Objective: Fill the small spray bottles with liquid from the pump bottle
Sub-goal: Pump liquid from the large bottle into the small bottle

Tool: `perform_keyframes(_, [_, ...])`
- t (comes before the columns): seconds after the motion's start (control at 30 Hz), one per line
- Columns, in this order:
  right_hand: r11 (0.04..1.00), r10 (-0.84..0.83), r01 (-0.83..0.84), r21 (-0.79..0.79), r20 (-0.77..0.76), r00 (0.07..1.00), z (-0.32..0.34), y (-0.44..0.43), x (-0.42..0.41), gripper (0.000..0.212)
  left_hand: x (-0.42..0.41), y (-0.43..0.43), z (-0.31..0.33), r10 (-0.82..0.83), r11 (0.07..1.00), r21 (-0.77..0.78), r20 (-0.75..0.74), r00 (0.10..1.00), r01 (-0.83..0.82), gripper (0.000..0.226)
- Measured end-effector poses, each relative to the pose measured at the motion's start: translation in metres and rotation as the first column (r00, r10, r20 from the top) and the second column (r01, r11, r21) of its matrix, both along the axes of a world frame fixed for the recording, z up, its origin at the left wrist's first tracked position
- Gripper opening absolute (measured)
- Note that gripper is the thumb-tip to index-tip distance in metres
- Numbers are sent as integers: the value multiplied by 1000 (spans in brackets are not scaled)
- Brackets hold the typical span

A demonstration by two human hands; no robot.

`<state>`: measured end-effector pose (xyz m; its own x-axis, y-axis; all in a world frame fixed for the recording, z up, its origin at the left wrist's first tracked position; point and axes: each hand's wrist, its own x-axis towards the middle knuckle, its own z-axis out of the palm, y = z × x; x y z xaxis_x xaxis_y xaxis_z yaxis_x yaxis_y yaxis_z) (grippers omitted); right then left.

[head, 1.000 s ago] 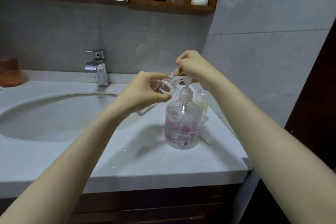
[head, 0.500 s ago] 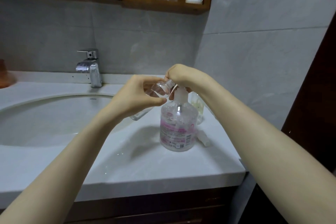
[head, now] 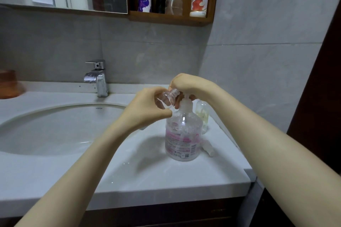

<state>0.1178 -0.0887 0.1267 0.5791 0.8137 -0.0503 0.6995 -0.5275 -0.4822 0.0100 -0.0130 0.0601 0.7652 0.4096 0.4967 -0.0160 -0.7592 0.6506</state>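
Note:
A clear pump bottle (head: 182, 138) with a pink label stands on the white counter (head: 147, 175), right of the sink. My left hand (head: 147, 108) holds a small clear spray bottle (head: 167, 97) tilted, with its open threaded neck up against the pump's nozzle. My right hand (head: 188, 84) is closed over the pump head, which it hides. A second small bottle (head: 202, 114) with yellowish liquid stands behind the pump bottle. A small clear cap (head: 208, 148) lies on the counter to the right of the pump bottle.
An oval sink (head: 55, 127) with a chrome tap (head: 97, 79) fills the left. A brown cup (head: 9, 84) sits at the far left. A wooden shelf (head: 171, 18) above holds several bottles. The tiled wall and the counter's edge are close on the right.
My right hand has pressed the pump head down from its raised position. The small bottle stays at the nozzle in my left hand.

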Motion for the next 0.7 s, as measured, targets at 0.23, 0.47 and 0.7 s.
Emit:
perform_keyframes(0.23, [999,10,-7,35,-93,996,-1,-3,1,29,12,-2,-9,156,966,204,34,987,-160,30])
perform_keyframes(0.47, [999,26,-25,-33,44,999,-3,0,-1,7,13,-2,-13,141,966,206,81,987,-155,29])
perform_keyframes(0.7, [996,90,-90,7,-37,995,-11,2,5,8,17,4,-17,140,961,235,48,989,-148,33])
